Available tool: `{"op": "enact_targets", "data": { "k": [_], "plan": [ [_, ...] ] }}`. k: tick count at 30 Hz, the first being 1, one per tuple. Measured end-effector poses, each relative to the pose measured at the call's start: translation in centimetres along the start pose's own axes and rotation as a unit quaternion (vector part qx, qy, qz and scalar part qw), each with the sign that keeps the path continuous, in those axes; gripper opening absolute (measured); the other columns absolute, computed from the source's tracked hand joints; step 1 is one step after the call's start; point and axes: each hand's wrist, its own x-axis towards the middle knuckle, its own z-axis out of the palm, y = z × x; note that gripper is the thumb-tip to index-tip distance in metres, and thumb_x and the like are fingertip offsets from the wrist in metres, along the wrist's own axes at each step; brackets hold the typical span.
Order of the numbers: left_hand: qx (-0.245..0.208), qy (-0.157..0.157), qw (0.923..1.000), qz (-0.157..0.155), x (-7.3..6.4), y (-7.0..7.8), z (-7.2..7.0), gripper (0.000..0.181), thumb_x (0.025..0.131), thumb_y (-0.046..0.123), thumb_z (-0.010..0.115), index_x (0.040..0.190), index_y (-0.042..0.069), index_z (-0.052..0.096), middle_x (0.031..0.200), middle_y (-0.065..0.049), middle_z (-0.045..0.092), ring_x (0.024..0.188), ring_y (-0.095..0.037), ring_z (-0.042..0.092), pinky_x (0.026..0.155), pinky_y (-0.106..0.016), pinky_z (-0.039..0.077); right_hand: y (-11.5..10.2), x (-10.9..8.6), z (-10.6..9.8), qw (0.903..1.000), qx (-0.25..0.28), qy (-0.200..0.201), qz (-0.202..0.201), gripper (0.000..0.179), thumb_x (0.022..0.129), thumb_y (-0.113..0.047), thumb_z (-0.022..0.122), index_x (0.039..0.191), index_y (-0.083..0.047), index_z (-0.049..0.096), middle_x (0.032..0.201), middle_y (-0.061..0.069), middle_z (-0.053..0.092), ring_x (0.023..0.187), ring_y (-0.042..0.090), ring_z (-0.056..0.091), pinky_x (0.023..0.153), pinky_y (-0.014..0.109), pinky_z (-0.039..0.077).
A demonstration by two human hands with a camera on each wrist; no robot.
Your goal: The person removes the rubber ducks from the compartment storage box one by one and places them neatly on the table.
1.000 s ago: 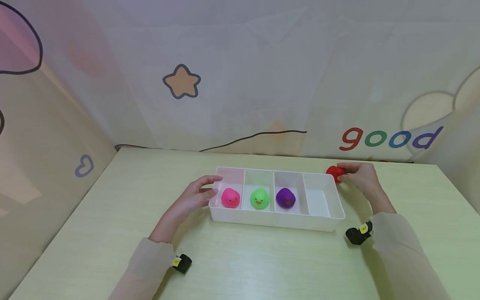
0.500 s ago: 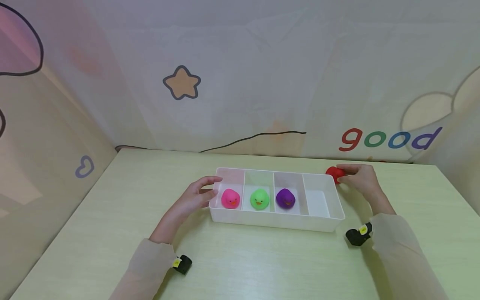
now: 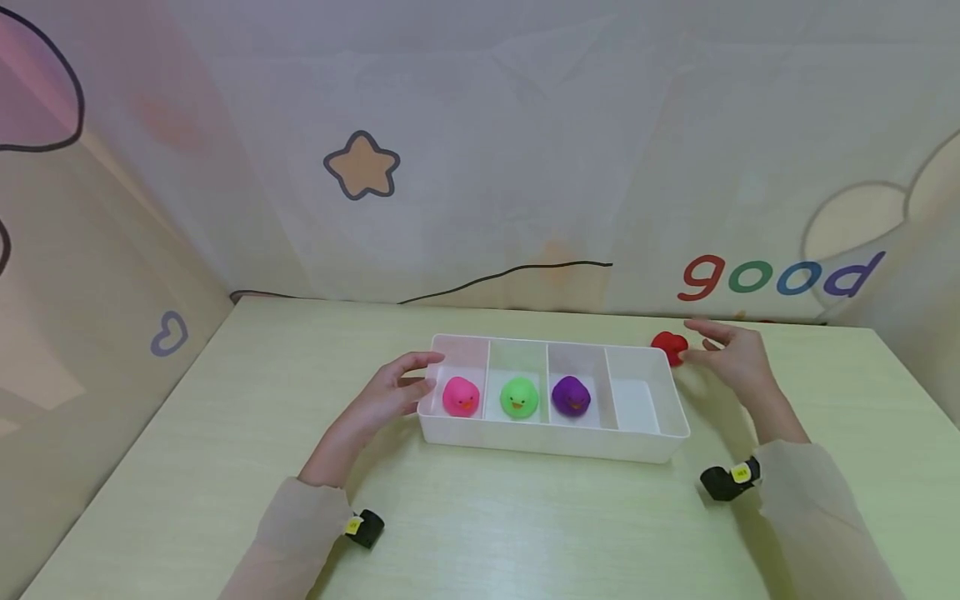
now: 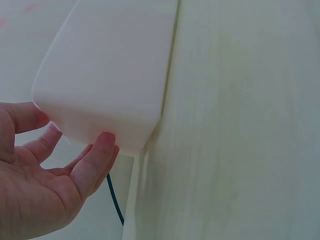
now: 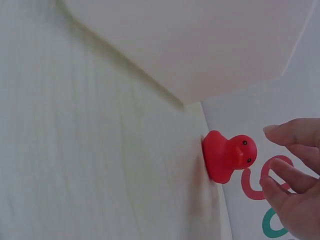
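A white tray (image 3: 546, 435) with a row of compartments stands on the table. A pink toy duck (image 3: 461, 397), a green toy duck (image 3: 520, 398) and a purple toy duck (image 3: 572, 397) each sit in a separate compartment, while the rightmost one holds nothing. At the tray's left end, my left hand (image 3: 392, 392) rests spread fingertips (image 4: 104, 142) on the end wall. Behind the right corner, a red toy duck (image 5: 225, 156) stands upright on the table, partly hidden by the tray in the head view. Beside it my right hand (image 3: 731, 358) is spread, apart from the duck in the right wrist view.
The pale wooden table (image 3: 525, 517) meets a printed cloth backdrop (image 3: 480, 167) close behind the red duck. A cloth wall also rises on the left (image 3: 112, 333). Each wrist carries a small black camera, such as the right wrist camera (image 3: 727, 480).
My right hand has let go of the red duck, spread its fingers and drawn back slightly to the right. The duck stays in place; the left hand and tray have not moved.
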Motion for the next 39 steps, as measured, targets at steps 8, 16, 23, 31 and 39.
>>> {"op": "enact_targets", "data": {
  "k": [8, 16, 23, 31, 39],
  "plan": [
    [-0.003, -0.003, 1.0000, -0.005, 0.1, 0.1, 0.0, 0.040, 0.092, 0.009, 0.050, 0.132, 0.010, 0.044, 0.136, -0.015, 0.037, 0.119, -0.035, 0.043, 0.090, -0.044, 0.046, 3.0, 1.2, -0.4, 0.9981, 0.059, 0.013, -0.014, 0.059, 0.077, -0.026, 0.073, 0.132, -0.020, 0.050, 0.133, 0.000, 0.049, 0.122, 0.017, 0.045, 0.085, 0.015, 0.043],
    [-0.003, -0.005, 1.0000, 0.000, 0.2, 0.0, -0.2, 0.041, 0.092, 0.010, 0.050, 0.133, 0.010, 0.044, 0.135, -0.016, 0.037, 0.119, -0.035, 0.044, 0.090, -0.044, 0.046, -0.4, -2.0, 0.1, 0.9935, 0.087, 0.009, -0.074, 0.055, 0.078, -0.017, 0.072, 0.129, -0.008, 0.052, 0.132, 0.010, 0.050, 0.120, 0.025, 0.047, 0.082, 0.014, 0.044],
    [-0.006, -0.011, 0.9999, 0.004, 0.1, -0.1, -0.2, 0.042, 0.092, 0.010, 0.050, 0.133, 0.010, 0.043, 0.136, -0.015, 0.036, 0.120, -0.036, 0.043, 0.090, -0.045, 0.045, -4.3, -4.9, 0.8, 0.9936, 0.064, -0.015, -0.092, 0.055, 0.082, -0.010, 0.068, 0.130, 0.003, 0.045, 0.137, 0.020, 0.041, 0.122, 0.034, 0.042, 0.084, 0.016, 0.042],
    [-0.011, -0.010, 0.9999, 0.004, 0.2, 0.0, -0.2, 0.042, 0.092, 0.009, 0.050, 0.133, 0.009, 0.043, 0.136, -0.016, 0.037, 0.118, -0.035, 0.044, 0.090, -0.043, 0.046, -5.6, -6.1, 1.9, 0.9902, 0.064, -0.045, -0.116, 0.055, 0.080, -0.007, 0.069, 0.129, 0.004, 0.047, 0.136, 0.021, 0.042, 0.117, 0.036, 0.047, 0.085, 0.019, 0.041],
    [-0.009, -0.008, 0.9999, 0.002, 0.1, 0.0, -0.2, 0.043, 0.092, 0.010, 0.052, 0.133, 0.011, 0.043, 0.136, -0.014, 0.037, 0.118, -0.034, 0.045, 0.089, -0.042, 0.047, -6.6, -7.0, 3.1, 0.9853, 0.086, -0.079, -0.125, 0.057, 0.077, -0.001, 0.069, 0.129, 0.005, 0.046, 0.136, 0.020, 0.041, 0.119, 0.037, 0.045, 0.086, 0.024, 0.043]
  ]
}}
